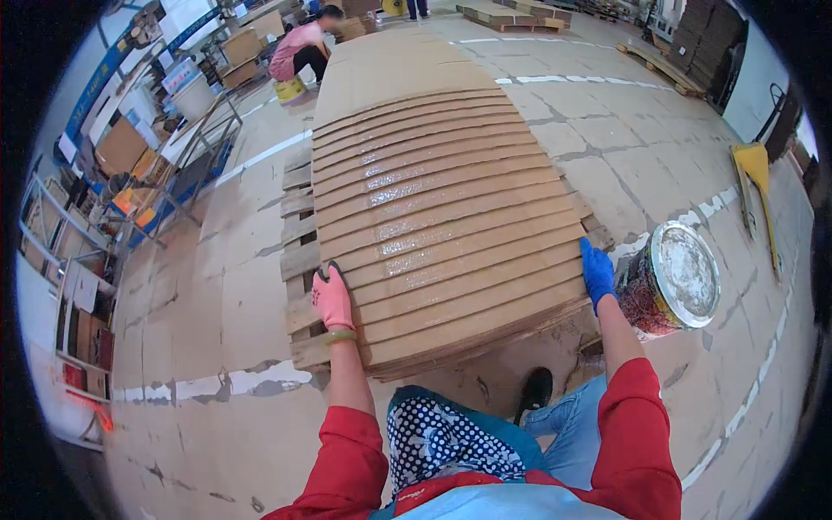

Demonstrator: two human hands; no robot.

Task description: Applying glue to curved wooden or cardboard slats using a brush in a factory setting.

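Overlapping brown cardboard sheets [459,251] lie fanned out in front of me, their edges stepped like shingles. Shiny whitish wet patches, which look like glue, run down the left-middle part of the rows. My left hand [333,299], in a pink glove with dark fingertips, grips the left edge of a near sheet. Opposite it, my right hand [598,272] in a blue glove holds the right edge, its fingers partly hidden at the side. Beneath the sheets shows a wooden pallet [299,251].
A bucket [686,276] with a whitish-crusted top stands close to my right hand. Further right is a yellow pallet jack [754,173]. Metal racks [186,204] line the left side. A person in pink [299,48] crouches beyond the far left of the stack.
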